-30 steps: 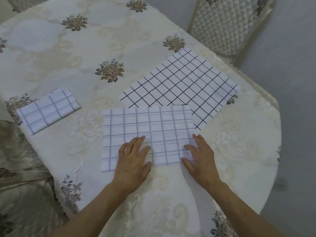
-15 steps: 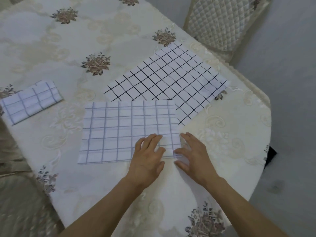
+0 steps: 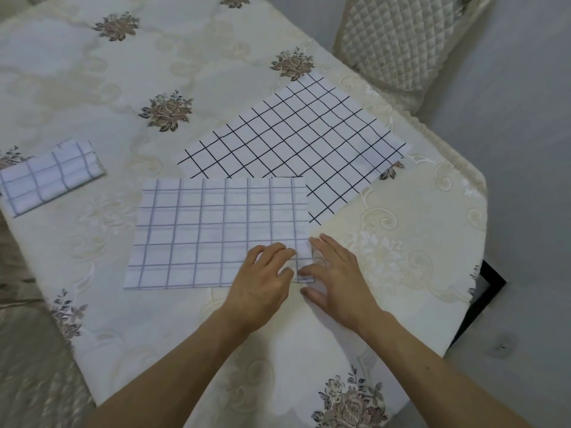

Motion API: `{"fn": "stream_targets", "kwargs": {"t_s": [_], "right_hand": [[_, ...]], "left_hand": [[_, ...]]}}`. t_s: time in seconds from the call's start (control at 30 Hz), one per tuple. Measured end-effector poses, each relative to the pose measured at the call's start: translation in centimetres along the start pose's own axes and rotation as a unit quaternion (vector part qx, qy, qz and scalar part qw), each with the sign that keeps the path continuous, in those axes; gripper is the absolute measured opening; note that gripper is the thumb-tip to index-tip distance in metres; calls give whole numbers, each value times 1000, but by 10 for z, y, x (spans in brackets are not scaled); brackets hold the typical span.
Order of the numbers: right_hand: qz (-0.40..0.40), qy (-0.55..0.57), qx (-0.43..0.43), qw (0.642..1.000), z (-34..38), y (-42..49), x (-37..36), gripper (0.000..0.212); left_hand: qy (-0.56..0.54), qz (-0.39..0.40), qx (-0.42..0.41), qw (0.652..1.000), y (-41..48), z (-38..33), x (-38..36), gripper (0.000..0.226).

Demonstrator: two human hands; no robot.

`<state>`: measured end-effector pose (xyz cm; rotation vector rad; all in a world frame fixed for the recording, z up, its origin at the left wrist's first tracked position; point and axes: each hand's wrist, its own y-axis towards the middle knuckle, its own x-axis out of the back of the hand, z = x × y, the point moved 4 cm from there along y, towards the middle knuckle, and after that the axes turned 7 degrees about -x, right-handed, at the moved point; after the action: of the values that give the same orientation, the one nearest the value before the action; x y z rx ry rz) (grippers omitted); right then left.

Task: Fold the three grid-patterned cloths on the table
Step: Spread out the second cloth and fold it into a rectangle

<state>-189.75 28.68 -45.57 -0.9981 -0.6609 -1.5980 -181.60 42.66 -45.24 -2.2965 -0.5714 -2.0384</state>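
Surface: table under a cream tablecloth [image 3: 216, 57] woven with pale scrolls and scattered brown flower motifs [image 3: 167, 111]; it fills most of the frame and ends in a cut corner at the right

Room: quilted cream chair [image 3: 401, 41] at upper right, pushed close to the table edge; plain grey floor [image 3: 525, 149] down the right side; dark, angular object [image 3: 485, 291] showing beneath the right edge of the table, kind not clear

Cloths, three:
- folded cloth [image 3: 49, 177], grey grid, a small thick rectangle at the left edge of the frame, well apart from the others
- black-grid cloth [image 3: 296, 143], spread flat and set at an angle, centre to upper right
- grey-grid cloth [image 3: 216, 230], a flat rectangle at centre, its upper right corner lying over the black-grid cloth

Hands: both at the lower right corner of the grey-grid cloth, close together. Left hand [image 3: 262, 273] rests on the cloth with fingers bent, tips on the fabric; whether it pinches cannot be told. Right hand [image 3: 336, 273] lies on the tablecloth, fingers spread and fairly straight, touching the cloth's right edge
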Motion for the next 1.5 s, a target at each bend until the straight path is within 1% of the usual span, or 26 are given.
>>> {"fn": "stream_targets", "kwargs": {"t_s": [0.13,0.27,0.33,0.43,0.5,0.53,0.57,0.67,0.77,0.83,0.9,1.0,1.07,1.1,1.2,1.33,1.4,1.5], "right_hand": [[-3,12,23,1000,-2,1,1,31],[-36,13,54,998,-1,3,1,36],[-67,15,66,995,0,5,3,28],[-98,31,70,992,5,9,7,10],[-110,50,71,990,13,11,12,3],[-111,60,70,989,19,13,15,5],[-109,69,72,989,25,15,19,8],[-112,90,91,985,46,21,36,4],[-123,126,118,977,68,28,56,9],[-126,135,132,974,77,35,67,20],[-104,120,125,979,78,44,72,39],[-52,84,88,991,70,58,73,68],[-11,94,68,993,63,65,72,79],[0,108,62,992,60,67,71,81],[13,128,57,990,52,72,63,75],[69,165,44,983,56,78,35,61],[92,180,53,978,63,81,19,57],[130,183,85,971,78,79,-4,58]], "left_hand": [[-18,-5,25,1000,1,1,3,6],[-50,-32,45,997,0,4,9,5],[-59,-42,45,996,-1,5,13,6],[-82,-59,51,994,-5,5,21,7],[-90,-69,66,991,-9,5,28,20],[-88,-80,74,990,-11,6,32,25],[-83,-95,82,989,-12,7,38,25],[-65,-164,106,979,-15,10,62,3],[-70,-206,133,967,-19,15,90,7],[-77,-219,152,961,-23,19,108,5],[-96,-227,165,955,-29,23,124,4],[-140,-223,189,946,-49,31,143,2],[-169,-218,222,935,-66,35,152,6],[-181,-214,242,929,-76,37,156,9],[-204,-216,289,910,-108,43,162,13],[-227,-244,316,888,-143,52,167,8],[-243,-262,340,870,-159,58,165,1],[-283,-289,368,837,-180,64,162,3]]}}
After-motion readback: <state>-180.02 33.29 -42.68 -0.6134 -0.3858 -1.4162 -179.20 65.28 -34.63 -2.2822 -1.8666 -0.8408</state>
